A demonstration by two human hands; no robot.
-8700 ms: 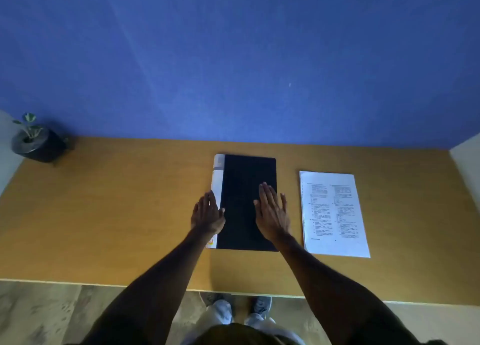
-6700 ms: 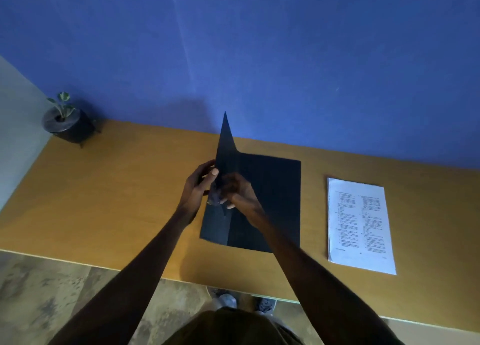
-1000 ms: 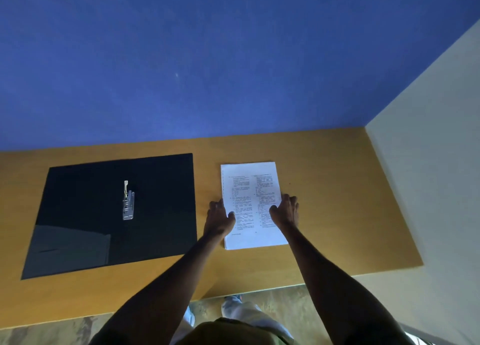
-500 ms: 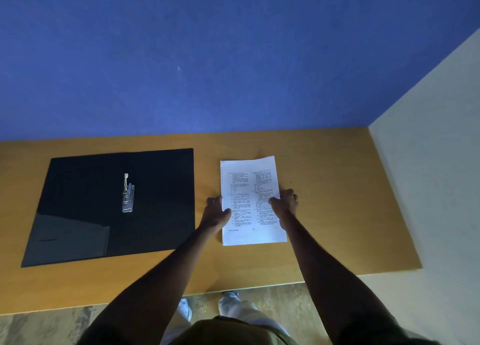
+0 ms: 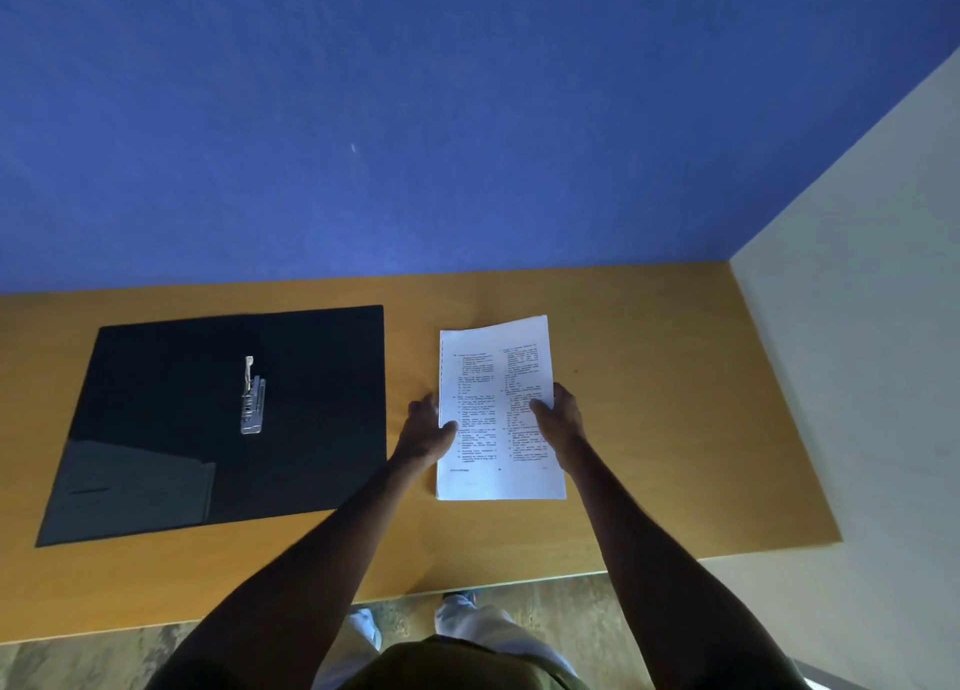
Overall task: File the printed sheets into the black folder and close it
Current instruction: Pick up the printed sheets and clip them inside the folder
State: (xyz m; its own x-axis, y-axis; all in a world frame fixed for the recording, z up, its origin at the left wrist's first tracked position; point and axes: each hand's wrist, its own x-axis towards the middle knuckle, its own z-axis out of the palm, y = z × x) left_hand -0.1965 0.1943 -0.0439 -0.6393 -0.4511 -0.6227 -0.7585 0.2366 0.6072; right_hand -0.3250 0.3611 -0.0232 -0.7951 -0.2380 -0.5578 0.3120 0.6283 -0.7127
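The black folder [image 5: 218, 419] lies open and flat on the left half of the wooden desk [image 5: 649, 429], its metal clip [image 5: 252, 395] showing along the spine. To its right is the stack of printed sheets [image 5: 493, 408], white with two columns of text. My left hand [image 5: 426, 432] grips the stack's left edge and my right hand [image 5: 558, 414] grips its right edge, thumbs on top. The far end of the stack is raised off the desk while the near end is low.
A blue wall rises behind the desk. A pale wall [image 5: 857, 377] borders the desk's right side. The desk's front edge runs close to my body, with the floor and my shoes [image 5: 457, 601] below it.
Both hands have closed on the sides of the sheets and tilted the stack's far end up off the desk. The folder stays open and still.
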